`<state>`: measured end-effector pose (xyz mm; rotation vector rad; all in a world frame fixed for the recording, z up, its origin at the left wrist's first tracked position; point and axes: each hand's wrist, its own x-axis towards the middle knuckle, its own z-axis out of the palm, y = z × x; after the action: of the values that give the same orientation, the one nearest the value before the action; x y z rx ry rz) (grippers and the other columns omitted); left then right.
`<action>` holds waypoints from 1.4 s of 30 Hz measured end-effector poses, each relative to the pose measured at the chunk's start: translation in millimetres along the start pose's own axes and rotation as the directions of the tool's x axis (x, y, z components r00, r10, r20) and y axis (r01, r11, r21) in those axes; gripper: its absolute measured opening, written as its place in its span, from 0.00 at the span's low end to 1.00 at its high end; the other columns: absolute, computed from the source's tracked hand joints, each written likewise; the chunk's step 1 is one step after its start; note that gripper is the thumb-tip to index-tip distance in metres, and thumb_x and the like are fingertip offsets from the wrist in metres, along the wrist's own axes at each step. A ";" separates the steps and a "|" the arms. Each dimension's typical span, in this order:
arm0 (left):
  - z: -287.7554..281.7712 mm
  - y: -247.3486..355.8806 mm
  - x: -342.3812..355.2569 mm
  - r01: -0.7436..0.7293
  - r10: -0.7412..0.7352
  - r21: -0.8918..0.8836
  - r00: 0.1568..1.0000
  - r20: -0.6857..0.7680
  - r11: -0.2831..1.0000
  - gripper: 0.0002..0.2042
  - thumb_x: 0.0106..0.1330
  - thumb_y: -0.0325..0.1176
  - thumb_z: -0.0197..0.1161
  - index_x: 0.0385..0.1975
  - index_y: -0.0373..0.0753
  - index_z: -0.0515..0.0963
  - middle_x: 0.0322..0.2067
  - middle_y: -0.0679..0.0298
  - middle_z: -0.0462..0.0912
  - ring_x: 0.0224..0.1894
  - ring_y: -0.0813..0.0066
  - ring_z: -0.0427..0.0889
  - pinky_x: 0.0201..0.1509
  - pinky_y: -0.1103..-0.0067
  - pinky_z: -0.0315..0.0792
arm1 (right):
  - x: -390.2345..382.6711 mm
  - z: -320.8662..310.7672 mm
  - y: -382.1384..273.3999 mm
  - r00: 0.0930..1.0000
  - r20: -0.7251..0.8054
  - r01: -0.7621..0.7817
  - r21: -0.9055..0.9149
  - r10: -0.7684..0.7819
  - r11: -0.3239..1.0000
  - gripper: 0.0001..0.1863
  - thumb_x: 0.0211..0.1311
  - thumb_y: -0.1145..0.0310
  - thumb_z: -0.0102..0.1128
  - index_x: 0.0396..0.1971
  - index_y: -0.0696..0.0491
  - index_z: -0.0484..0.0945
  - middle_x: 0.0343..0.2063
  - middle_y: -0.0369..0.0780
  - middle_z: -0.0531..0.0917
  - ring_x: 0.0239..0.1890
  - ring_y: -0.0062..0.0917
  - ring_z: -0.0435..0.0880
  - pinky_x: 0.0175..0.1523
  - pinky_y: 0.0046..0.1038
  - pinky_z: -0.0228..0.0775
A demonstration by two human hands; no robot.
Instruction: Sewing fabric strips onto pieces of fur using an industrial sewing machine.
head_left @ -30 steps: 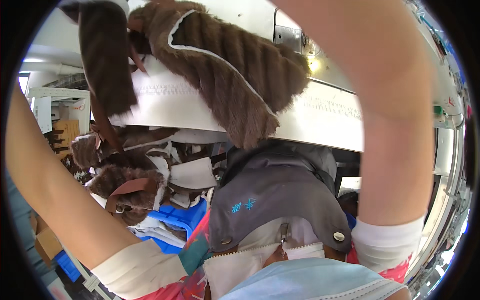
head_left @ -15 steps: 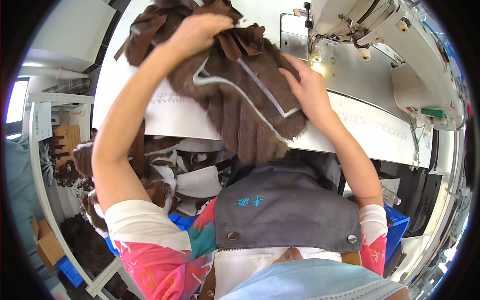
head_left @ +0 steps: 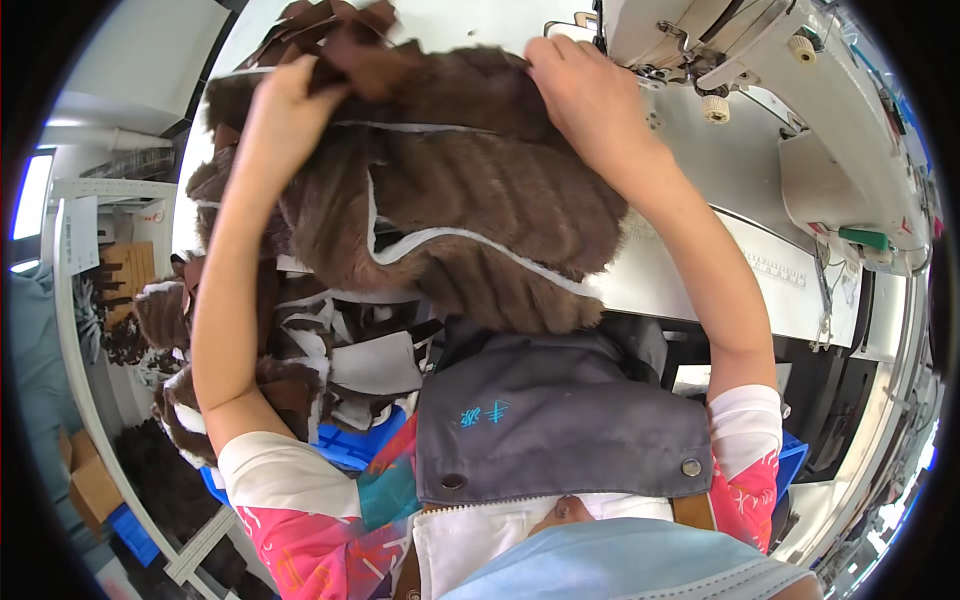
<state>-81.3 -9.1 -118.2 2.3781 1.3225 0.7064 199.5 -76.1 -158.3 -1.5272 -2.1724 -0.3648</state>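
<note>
A brown fur garment piece with pale cut edges is spread across the front of the white sewing table, and its lower part hangs over the edge toward me. My left hand grips the piece at its upper left, beside dark brown fabric strips that are blurred by motion. At the upper right edge of the fur, my right hand is closed on it, its fingertips partly hidden. The sewing machine stands just right of that hand.
Below the table on the left lies a heap of fur and white-backed scraps over a blue crate. A white shelf frame stands farther left, near a cardboard box. A ruler strip runs along the table front.
The fur piece has been turned and spread, showing more fur and moving left. My left hand has moved left and down; my right hand has moved up to the far edge.
</note>
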 end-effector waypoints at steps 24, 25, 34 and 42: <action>76.4 66.4 73.1 0.420 0.102 -0.595 0.753 0.650 0.685 0.12 0.54 0.31 0.64 0.35 0.29 0.79 0.28 0.62 0.82 0.29 0.79 0.78 0.40 0.83 0.70 | -90.9 -14.6 0.6 0.997 -0.009 0.077 0.360 -0.080 0.930 0.11 0.50 0.68 0.65 0.34 0.53 0.78 0.35 0.36 0.78 0.38 0.29 0.76 0.44 0.28 0.69; 74.2 66.5 73.9 0.422 0.127 -0.621 0.753 0.646 0.661 0.12 0.55 0.31 0.63 0.35 0.30 0.79 0.28 0.62 0.82 0.29 0.78 0.78 0.40 0.83 0.70 | -90.6 -14.0 0.7 0.999 -0.032 -0.010 0.328 0.021 0.945 0.09 0.51 0.68 0.64 0.33 0.53 0.78 0.34 0.36 0.78 0.37 0.29 0.76 0.43 0.28 0.68; 58.4 78.7 63.0 0.370 0.072 -0.554 0.782 0.620 0.746 0.09 0.50 0.30 0.67 0.29 0.34 0.79 0.24 0.65 0.80 0.26 0.81 0.76 0.33 0.84 0.68 | -71.8 -42.3 11.1 0.952 0.087 -0.223 0.853 0.292 0.472 0.07 0.57 0.73 0.61 0.35 0.57 0.78 0.29 0.40 0.78 0.28 0.24 0.77 0.33 0.25 0.69; 68.4 87.3 51.8 0.399 0.011 -0.636 0.842 0.540 0.660 0.04 0.54 0.29 0.64 0.25 0.35 0.79 0.19 0.69 0.76 0.20 0.85 0.70 0.29 0.86 0.62 | -42.6 -10.2 1.1 0.806 0.492 -0.474 0.870 0.330 -0.139 0.14 0.58 0.76 0.55 0.45 0.64 0.73 0.42 0.43 0.81 0.35 0.22 0.84 0.38 0.19 0.74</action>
<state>41.1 -12.8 -117.0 1.5532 0.8203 0.3832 214.7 -115.1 -171.2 -1.0844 -1.0706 1.3277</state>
